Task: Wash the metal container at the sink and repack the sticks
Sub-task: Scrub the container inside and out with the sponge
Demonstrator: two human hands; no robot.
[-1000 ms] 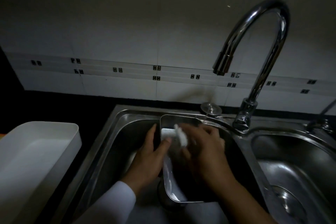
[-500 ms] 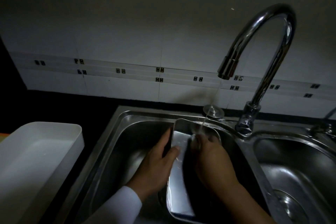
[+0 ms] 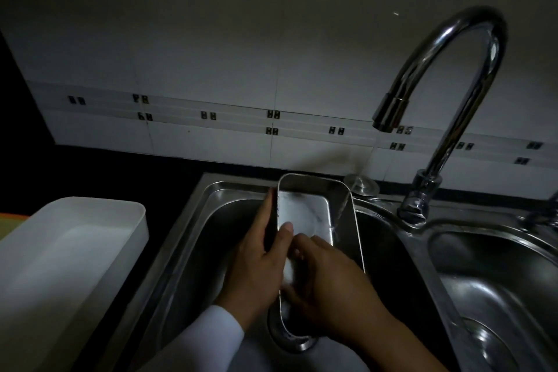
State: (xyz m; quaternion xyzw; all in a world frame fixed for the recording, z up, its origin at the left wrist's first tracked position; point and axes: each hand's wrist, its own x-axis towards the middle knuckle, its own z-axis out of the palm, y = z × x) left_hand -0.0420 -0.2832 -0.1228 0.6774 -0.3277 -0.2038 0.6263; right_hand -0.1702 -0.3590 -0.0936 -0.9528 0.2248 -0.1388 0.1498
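Standing over the double steel sink in very dim light, I take its left basin as the landmark for everything else. Left of that basin, on the dark counter, sits a white plastic tub, its near end cut off by the frame. Behind the basin's right corner rises the curved chrome faucet, and a thin stream of water falls from its spout onto the right wall of the metal container. That container is a rounded rectangular steel tin held inside the left basin, tilted with its far end raised toward the wall (its near end is lost behind the hands, above the drain). The left hand, white cuff at the wrist, grips the tin's left wall, thumb hooked over the rim onto the inside. The right hand reaches into the tin with curled fingers; something pale shows under them, but in this gloom I cannot tell whether it is pinching anything.
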